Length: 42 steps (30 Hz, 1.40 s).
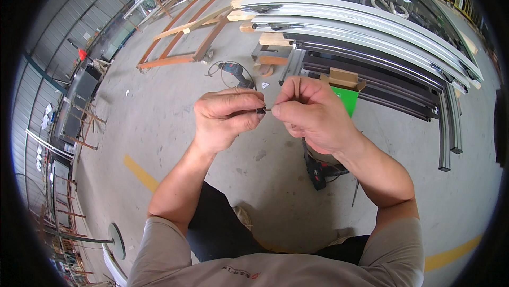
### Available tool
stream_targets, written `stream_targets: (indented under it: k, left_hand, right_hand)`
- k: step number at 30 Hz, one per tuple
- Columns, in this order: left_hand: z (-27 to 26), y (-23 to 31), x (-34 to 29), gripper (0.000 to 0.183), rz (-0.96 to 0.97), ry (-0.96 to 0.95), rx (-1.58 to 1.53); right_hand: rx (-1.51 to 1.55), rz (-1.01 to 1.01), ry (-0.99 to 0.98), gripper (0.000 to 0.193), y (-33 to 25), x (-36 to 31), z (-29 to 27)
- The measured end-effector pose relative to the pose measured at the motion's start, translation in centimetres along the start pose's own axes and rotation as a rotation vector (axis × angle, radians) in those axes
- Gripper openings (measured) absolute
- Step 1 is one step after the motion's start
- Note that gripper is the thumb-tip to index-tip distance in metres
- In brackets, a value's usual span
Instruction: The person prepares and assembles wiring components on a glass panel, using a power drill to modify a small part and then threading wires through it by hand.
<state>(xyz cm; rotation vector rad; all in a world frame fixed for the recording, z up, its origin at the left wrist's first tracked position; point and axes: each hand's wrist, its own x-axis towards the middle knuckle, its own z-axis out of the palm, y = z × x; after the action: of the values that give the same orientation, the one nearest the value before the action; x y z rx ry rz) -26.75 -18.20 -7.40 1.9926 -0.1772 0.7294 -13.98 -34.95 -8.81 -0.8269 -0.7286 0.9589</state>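
Observation:
In front of my chest both hands meet, fingertips almost touching. My left hand (225, 114) pinches a small black part (260, 110) between thumb and fingers. From its end a thin, short metal piece (268, 110), like a screw, points toward my right hand (313, 109). The right thumb and forefinger are closed at the tip of that metal piece; whether it is one with the black part I cannot tell. Just behind the right hand stands a green box (345, 98) with raised cardboard flaps. Below that hand, a black and red power tool (317, 174) rests partly hidden.
A corded drill (236, 71) lies on the concrete floor beyond my hands. Stacked white and dark metal frames (371, 24) fill the far right, their ends jutting out. An orange-brown frame (169, 61) lies far left. Racks and panels (79, 101) line the left wall.

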Motion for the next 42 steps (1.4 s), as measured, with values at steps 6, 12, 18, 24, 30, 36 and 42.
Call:
stream_targets:
  k: [6,12,18,24,30,36,42]
  left_hand:
    - [0.7,0.2,-0.1,0.019,0.022,0.027,-0.035]
    - [0.4,0.3,-0.2,0.023,0.079,0.007,-0.002]
    - [0.4,0.3,-0.2,0.024,0.104,0.005,-0.005]
    - [0.2,0.1,-0.5,0.023,0.053,0.011,-0.078]
    - [0.3,0.0,-0.6,0.022,0.059,0.0,-0.1]
    - [0.4,0.4,-0.5,0.021,0.038,-0.036,-0.103]
    - [0.5,0.1,-0.6,0.02,-0.108,0.006,-0.152]
  right_hand:
    - [0.005,-0.008,-0.018,0.012,0.0,-0.2,0.2]
    - [-0.018,-0.01,-0.028,0.012,-0.3,-0.2,0.4]
    - [0.021,-0.003,-0.066,0.012,-0.2,-0.1,0.3]
    - [-0.058,-0.035,-0.059,0.012,-0.3,0.1,0.5]
    - [-0.196,-0.083,-0.038,0.01,-0.5,0.1,0.5]
    - [-0.211,-0.04,-0.042,0.01,-0.5,0.3,-0.1]
    - [-0.27,-0.066,-0.02,0.009,0.0,0.7,-0.3]
